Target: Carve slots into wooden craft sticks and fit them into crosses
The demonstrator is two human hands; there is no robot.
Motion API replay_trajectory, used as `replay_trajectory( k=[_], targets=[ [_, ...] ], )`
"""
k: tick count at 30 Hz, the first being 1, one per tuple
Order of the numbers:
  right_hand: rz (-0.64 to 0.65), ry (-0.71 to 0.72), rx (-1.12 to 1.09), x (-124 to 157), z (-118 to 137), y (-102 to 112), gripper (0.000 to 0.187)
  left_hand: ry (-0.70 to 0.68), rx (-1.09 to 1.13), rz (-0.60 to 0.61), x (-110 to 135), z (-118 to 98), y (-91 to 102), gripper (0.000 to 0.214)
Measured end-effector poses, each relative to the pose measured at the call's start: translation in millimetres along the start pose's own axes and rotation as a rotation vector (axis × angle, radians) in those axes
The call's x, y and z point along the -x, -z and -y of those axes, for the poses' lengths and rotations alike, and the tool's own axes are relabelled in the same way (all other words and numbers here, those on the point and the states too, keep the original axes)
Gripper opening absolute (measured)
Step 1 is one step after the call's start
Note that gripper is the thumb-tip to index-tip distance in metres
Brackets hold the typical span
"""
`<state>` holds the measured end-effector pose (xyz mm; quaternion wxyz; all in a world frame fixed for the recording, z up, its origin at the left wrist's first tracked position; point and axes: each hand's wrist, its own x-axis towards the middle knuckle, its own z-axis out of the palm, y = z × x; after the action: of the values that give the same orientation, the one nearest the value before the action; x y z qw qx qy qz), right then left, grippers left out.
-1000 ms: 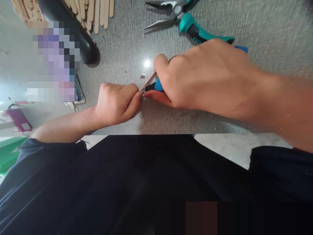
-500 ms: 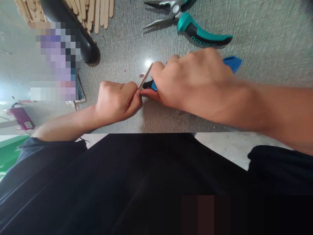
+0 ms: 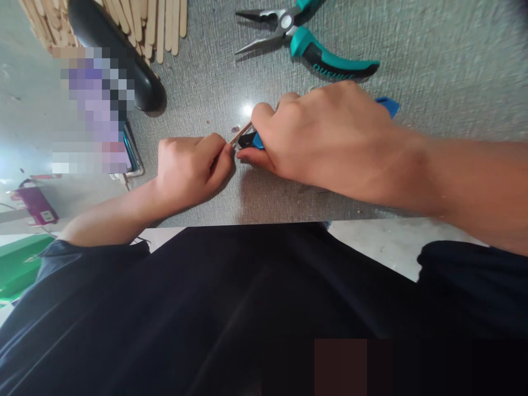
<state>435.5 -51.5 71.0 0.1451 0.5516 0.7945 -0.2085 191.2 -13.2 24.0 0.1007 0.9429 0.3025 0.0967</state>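
My left hand (image 3: 192, 168) is closed near the table's front edge, pinching a thin wooden craft stick (image 3: 240, 135) between thumb and forefinger. The stick slants up to the right, and its upper end goes behind my right forefinger. My right hand (image 3: 330, 132) is wrapped around a blue and black utility knife (image 3: 258, 141). Its dark front end points left at the stick, close to my left fingertips. The blue tail of the knife sticks out beyond the far side of my right hand. Whether the blade touches the wood is too small to tell.
Long-nose pliers (image 3: 305, 44) with teal and black handles lie spread beyond my right hand. Several craft sticks (image 3: 169, 27) are piled at the upper left, beside a black elongated case (image 3: 144, 88). A phone (image 3: 132, 154), partly blurred out, and a purple power strip (image 3: 37, 206) are at left.
The view has shifted a little. The stick now lies at a flatter slant, and my right hand with the utility knife sits slightly farther from my left hand.
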Motion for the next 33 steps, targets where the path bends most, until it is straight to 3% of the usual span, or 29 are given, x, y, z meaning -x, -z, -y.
replay_trajectory(
  k=[5,11,13,14,16,21,26,33],
  targets=[
    [0.073,0.032,0.097,0,-7,10,0.072,0.048,0.042,0.059,3,2,1.6,0.049],
    [0.079,0.121,0.193,2,-16,10,0.076,0.104,0.022,0.039,1,-1,-0.2,0.046],
    [0.060,0.161,0.211,7,-17,5,0.072,0.187,0.032,-0.004,-4,3,1.5,0.046],
    [0.058,0.175,0.211,10,-17,2,0.070,0.272,0.031,-0.064,-6,5,2.7,0.050],
    [0.054,0.164,0.203,14,-18,-5,0.072,0.306,0.083,-0.226,-8,7,5.5,0.060],
    [0.023,0.090,0.199,11,-22,-10,0.081,0.287,0.180,0.045,-4,1,13.1,0.045],
    [0.003,0.070,0.195,6,-14,-2,0.074,0.335,0.149,0.238,-4,-6,18.9,0.045],
    [-0.019,0.046,0.131,2,-5,0,0.067,0.377,0.114,0.332,-12,-8,21.9,0.053]
  ],
)
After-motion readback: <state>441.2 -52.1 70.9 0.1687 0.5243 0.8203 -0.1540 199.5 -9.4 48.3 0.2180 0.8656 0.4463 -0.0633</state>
